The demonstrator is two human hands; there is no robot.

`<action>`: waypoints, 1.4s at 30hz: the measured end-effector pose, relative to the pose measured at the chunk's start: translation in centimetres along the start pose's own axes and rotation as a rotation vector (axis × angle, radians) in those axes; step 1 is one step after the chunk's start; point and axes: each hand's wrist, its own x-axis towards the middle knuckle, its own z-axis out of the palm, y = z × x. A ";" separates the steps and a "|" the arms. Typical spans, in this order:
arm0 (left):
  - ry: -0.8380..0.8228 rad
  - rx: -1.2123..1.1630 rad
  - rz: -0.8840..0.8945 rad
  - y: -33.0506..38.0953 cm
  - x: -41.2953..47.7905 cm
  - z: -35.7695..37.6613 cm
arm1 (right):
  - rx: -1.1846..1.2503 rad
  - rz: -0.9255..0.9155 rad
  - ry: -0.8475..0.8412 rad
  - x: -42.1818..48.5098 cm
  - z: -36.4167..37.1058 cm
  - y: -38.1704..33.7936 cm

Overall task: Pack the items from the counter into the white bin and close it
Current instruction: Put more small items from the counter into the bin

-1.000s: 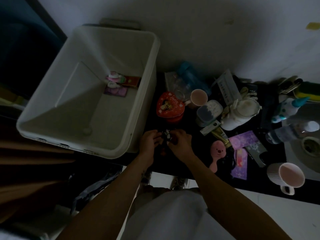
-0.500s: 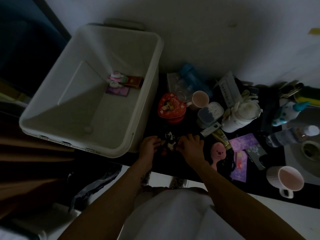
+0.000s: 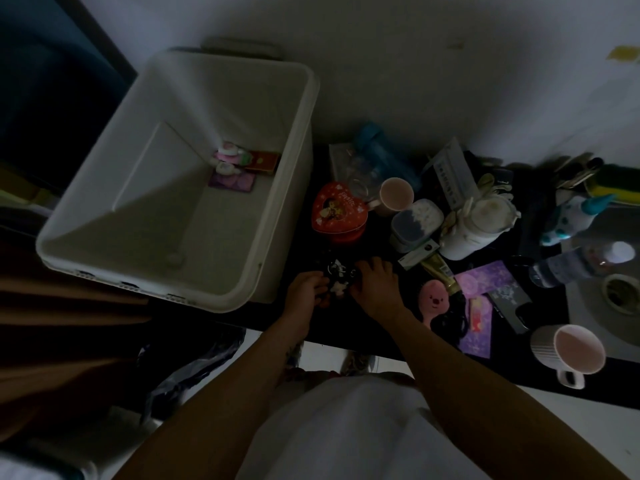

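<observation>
Packing looks barely begun. The white plastic bin [image 3: 104, 188] stands open at 10 o'clock from the hands. On its floor, at the far right corner, lies only a small cluster of pink-and-white trinkets and flat red and purple cards [image 3: 239, 166]. No lid is on it. A grey strip behind its far rim may be the lid, but I cannot tell.

The left hand [image 3: 306, 289] and right hand [image 3: 377, 289] meet at the near edge of the black counter [image 3: 349, 323], just beside the bin's near right corner. Both have their fingers curled onto a small black-and-white trinket [image 3: 337, 278] held between them. The dim light hides what it is and whether it is lifted.

Most of the work is left. From 12 to 3 o'clock of the hands the counter is crowded:
- a red heart-shaped tin [image 3: 339, 211]
- a blue plastic bottle [image 3: 381, 150]
- a pink-lined mug [image 3: 396, 194]
- a white lidded jar [image 3: 481, 223]
- a pink brush with a face [image 3: 433, 299]
- purple paper cards [image 3: 485, 282]
- a white-and-teal unicorn toy [image 3: 575, 216]
- a clear plastic bottle [image 3: 581, 263]
- a second pink-lined mug [image 3: 575, 348]

All of these have yet to go in, and then the bin must be closed.
</observation>
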 end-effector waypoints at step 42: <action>0.062 0.172 0.388 1.8 -0.1 -0.4 | 1.049 0.265 -0.081 0.6 -2.3 -1.9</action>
